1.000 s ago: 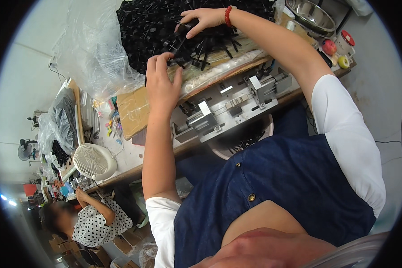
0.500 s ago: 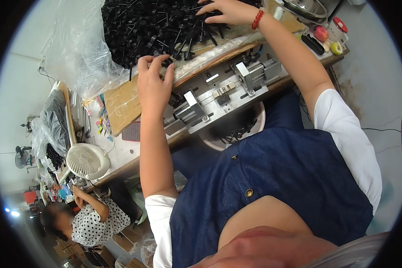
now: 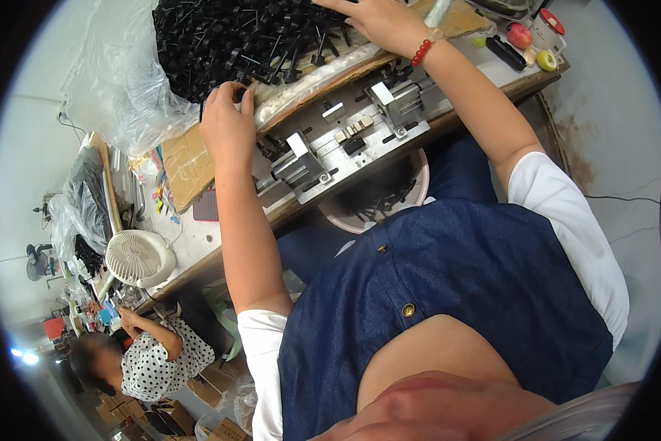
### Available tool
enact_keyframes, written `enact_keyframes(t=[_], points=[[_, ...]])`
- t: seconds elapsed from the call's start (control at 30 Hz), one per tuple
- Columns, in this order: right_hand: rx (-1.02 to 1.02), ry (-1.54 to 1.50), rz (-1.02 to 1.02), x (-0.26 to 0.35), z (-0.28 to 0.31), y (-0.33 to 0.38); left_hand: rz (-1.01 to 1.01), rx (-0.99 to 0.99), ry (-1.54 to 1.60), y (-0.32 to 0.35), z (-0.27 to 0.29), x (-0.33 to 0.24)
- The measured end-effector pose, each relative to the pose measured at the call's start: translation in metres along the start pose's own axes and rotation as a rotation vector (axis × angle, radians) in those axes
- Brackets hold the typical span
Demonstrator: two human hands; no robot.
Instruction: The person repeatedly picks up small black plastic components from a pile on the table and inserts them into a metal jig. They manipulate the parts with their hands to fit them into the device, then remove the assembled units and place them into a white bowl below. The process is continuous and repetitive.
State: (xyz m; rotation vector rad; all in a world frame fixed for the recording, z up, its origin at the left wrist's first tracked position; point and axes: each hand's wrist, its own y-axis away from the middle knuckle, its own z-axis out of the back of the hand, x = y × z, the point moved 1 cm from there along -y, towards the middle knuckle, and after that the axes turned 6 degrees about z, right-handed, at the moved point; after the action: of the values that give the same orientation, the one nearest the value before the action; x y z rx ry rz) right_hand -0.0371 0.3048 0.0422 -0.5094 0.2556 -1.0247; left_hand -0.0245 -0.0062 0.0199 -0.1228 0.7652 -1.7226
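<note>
Workbench clutter fills the head view: a long table carries a heap of black plastic parts spread over clear plastic sheeting, with a metal jig of machined blocks bolted along the near edge. The left hand rests at the heap's lower edge, fingers curled around a small black piece; how firmly it grips cannot be told. The right hand lies spread on the pile's far side, palm down, fingers splayed among the stems, holding nothing that shows. These parts look thin, stiff and spiky, tangling easily, so pulling one could drag others off the table edge into the white basin below. A small white fan stands further left, and another person sits beyond.
</note>
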Motion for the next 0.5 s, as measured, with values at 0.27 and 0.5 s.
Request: enact_keyframes(t=[0.27,0.5], points=[[-0.009,0.214,-0.049,0.023,0.002,0.008,0.268,0.001,0.74,0.061,0.021,-0.032],[0.156,-0.132,0.307,0.027,-0.019,-0.011,0.073,0.173,0.705,0.152,-0.004,-0.084]])
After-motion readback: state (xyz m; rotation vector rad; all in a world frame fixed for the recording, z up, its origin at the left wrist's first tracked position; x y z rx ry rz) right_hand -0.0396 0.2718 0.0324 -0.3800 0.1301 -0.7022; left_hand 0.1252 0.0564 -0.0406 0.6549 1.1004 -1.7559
